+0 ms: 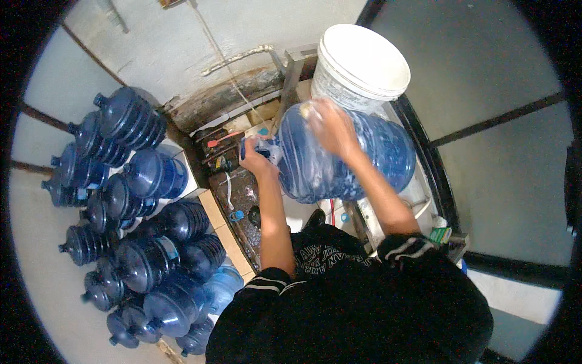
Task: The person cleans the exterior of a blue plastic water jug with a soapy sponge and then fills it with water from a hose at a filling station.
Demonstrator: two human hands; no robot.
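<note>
A large blue water jug (388,151) lies on its side in front of me, its neck pointing left and whitish suds streaked over its wall. My left hand (257,159) is closed around the jug's neck. On the jug's upper side, near its shoulder, my right hand (332,128) presses a small pale yellow sponge (305,110). Motion blurs that hand, and most of the sponge is hidden under the fingers.
A white bucket (339,82) stands just beyond the jug. Many blue jugs (148,258) are stacked at the left. A tiled ledge (225,233) borders a wet, dark basin area (245,188) holding a red-handled brush (223,139) and a blue cap (236,215). Dark-framed panels (485,60) rise at the right.
</note>
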